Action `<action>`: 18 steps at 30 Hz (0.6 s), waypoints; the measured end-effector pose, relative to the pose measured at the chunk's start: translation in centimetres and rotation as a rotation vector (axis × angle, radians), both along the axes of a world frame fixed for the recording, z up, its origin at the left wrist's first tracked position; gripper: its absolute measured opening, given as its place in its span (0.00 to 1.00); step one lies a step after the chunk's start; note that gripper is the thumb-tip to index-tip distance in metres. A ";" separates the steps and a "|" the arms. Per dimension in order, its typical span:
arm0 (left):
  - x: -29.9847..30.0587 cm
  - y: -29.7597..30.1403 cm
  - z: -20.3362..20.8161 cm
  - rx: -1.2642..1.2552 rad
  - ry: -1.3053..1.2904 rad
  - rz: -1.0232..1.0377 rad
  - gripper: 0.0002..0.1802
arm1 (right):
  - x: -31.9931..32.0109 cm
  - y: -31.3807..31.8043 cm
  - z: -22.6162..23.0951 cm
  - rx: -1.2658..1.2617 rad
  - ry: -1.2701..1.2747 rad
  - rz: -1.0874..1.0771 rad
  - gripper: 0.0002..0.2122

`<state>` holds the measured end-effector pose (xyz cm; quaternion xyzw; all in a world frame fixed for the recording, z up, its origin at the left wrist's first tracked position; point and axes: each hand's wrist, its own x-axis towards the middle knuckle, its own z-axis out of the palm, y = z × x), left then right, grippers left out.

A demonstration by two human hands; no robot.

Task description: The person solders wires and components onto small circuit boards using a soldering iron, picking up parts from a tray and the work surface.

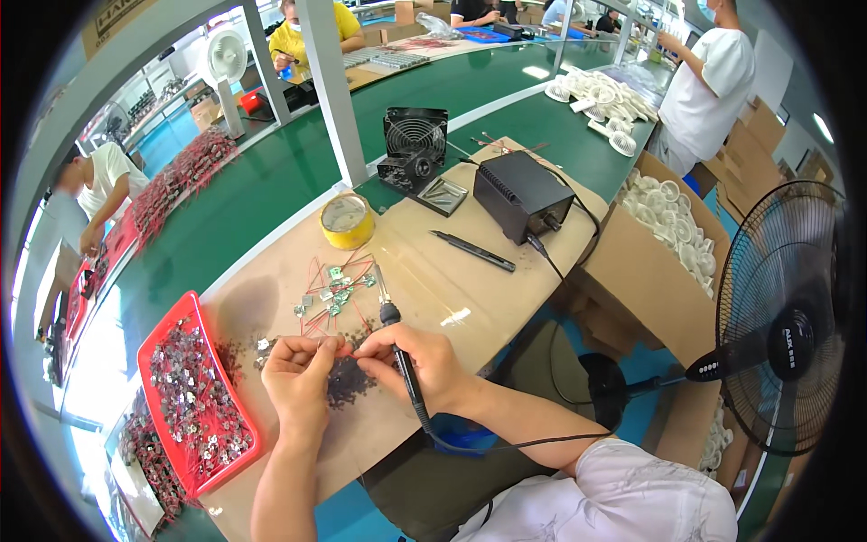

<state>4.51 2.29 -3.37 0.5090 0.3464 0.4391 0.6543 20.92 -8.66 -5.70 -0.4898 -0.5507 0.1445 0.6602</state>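
A red tray (251, 449) heaped with small metal parts (194, 388) on red wires sits at the lower left of the frame. Right of it, at lower centre, the left hand (302, 375) has thumb and forefinger pinched on what is probably a red wire end (346, 350), too small to be sure. Small green boards (339, 294) with red wires lie just above, below a yellow tape roll (350, 237). The right hand (432, 361), fingers curled near the left's fingertips, holds a soldering iron (411, 379), tip upward. Farther right, at upper centre, stands a black box (519, 194).
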 end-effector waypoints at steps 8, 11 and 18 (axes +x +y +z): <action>-0.3 -0.4 -0.2 -0.018 0.013 -0.048 0.09 | 1.8 0.0 0.0 0.014 -0.027 -0.043 0.11; -0.3 -0.8 1.4 0.006 0.288 -0.052 0.06 | 3.0 -0.1 0.2 0.015 -0.049 -0.045 0.11; -1.4 -0.2 1.8 0.605 0.243 0.093 0.15 | 4.7 -0.5 1.4 -0.068 -0.161 0.078 0.11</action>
